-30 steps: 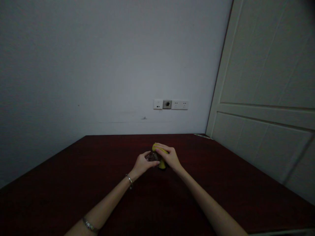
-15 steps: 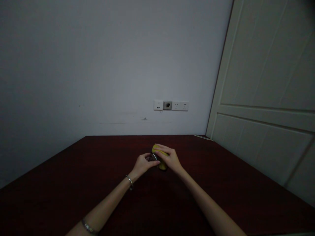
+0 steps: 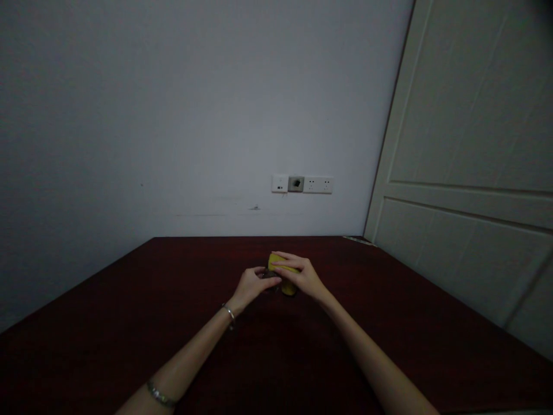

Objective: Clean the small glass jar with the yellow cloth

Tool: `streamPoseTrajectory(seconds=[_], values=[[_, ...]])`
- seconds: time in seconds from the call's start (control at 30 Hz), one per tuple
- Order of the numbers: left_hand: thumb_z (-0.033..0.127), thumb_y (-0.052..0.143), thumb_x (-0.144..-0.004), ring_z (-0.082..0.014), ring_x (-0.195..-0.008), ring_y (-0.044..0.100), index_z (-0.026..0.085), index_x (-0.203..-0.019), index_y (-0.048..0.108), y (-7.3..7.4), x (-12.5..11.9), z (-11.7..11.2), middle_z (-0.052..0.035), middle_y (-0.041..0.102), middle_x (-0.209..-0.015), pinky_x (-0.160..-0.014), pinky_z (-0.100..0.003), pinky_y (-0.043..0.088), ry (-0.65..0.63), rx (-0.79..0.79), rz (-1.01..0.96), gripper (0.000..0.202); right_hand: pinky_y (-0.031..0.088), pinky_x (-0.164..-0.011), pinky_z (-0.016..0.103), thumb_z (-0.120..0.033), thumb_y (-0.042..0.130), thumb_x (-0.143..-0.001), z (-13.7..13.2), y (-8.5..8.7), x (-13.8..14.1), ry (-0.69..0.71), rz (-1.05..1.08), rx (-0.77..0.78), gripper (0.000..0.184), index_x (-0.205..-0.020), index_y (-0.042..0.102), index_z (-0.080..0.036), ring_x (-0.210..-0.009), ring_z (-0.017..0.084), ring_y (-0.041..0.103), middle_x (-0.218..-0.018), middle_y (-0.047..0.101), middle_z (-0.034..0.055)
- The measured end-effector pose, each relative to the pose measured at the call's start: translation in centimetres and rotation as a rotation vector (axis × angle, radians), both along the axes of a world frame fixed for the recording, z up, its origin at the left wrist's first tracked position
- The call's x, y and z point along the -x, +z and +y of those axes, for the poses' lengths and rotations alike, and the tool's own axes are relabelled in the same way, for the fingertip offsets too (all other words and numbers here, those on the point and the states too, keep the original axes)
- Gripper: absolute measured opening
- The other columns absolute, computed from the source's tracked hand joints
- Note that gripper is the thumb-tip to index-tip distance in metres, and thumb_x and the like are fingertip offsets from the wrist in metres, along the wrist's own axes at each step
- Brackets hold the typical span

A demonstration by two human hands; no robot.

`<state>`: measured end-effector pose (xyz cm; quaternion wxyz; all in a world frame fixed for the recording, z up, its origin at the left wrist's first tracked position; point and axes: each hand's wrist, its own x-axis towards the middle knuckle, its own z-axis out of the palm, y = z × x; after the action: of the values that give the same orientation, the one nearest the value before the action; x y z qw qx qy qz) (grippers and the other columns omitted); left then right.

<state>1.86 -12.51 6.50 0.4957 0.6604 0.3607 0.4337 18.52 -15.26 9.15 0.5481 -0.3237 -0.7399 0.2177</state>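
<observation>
Here we are, 2 hands meeting over the dark red table (image 3: 276,357), a little past its middle! Our left hand (image 3: 252,284) has thumb and fingers curled round a dark object (image 3: 271,275), too shadowed to name. Our right hand (image 3: 305,278) grips a yellow item (image 3: 277,261) pressed close against it, with more yellow showing below the palm. Both things sit between our hands, in front of the wall (image 3: 194,115) and below the sockets (image 3: 318,184). Plenty of elbow room: the tabletop spreads broadly left, right and towards us. The far edge runs straight along the wall, a strip of tabletop between it and our fingertips; the right edge slants along the panelled door (image 3: 432,155), well away from our right forearm.
</observation>
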Motion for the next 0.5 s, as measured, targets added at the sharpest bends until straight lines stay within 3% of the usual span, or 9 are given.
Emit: streamPoseTrajectory(seconds=[0.1, 0.27, 0.5], values=[[0.036, 0.076, -0.054, -0.0197, -0.075, 0.064, 0.009, -0.094, 0.064, 0.22, -0.01, -0.21, -0.0118, 0.068, -0.091, -0.057, -0.025, 0.051, -0.002, 0.045, -0.012, 0.049, 0.043, -0.093, 0.039, -0.032, 0.064, -0.072, -0.1, 0.26, -0.33, 0.044, -0.046, -0.002, 0.019, -0.089, 0.07, -0.027, -0.105, 0.023, 0.058, -0.115, 0.061, 0.0043], [0.035, 0.077, -0.054, -0.019, -0.075, 0.063, 0.009, -0.092, 0.064, 0.38, -0.11, -0.44, -0.0108, 0.067, -0.089, -0.058, -0.026, 0.052, -0.011, 0.069, -0.042, 0.048, 0.042, -0.094, 0.04, -0.032, 0.063, -0.073, 0.13, 0.13, -0.5, -0.083, 0.034, -0.007, 0.02, -0.092, 0.07, -0.027, -0.104, 0.022, 0.058, -0.114, 0.062, 0.0051], [0.033, 0.078, -0.053, -0.0187, -0.076, 0.063, 0.009, -0.093, 0.064, 0.74, -0.07, -0.8, -0.0116, 0.067, -0.09, -0.056, -0.024, 0.052, -0.023, 0.099, -0.076, 0.048, 0.043, -0.092, 0.038, -0.031, 0.063, -0.074, -0.56, 1.04, -1.02, 0.086, -0.117, -0.05, 0.018, -0.091, 0.07, -0.029, -0.104, 0.021, 0.057, -0.117, 0.06, 0.0036]])
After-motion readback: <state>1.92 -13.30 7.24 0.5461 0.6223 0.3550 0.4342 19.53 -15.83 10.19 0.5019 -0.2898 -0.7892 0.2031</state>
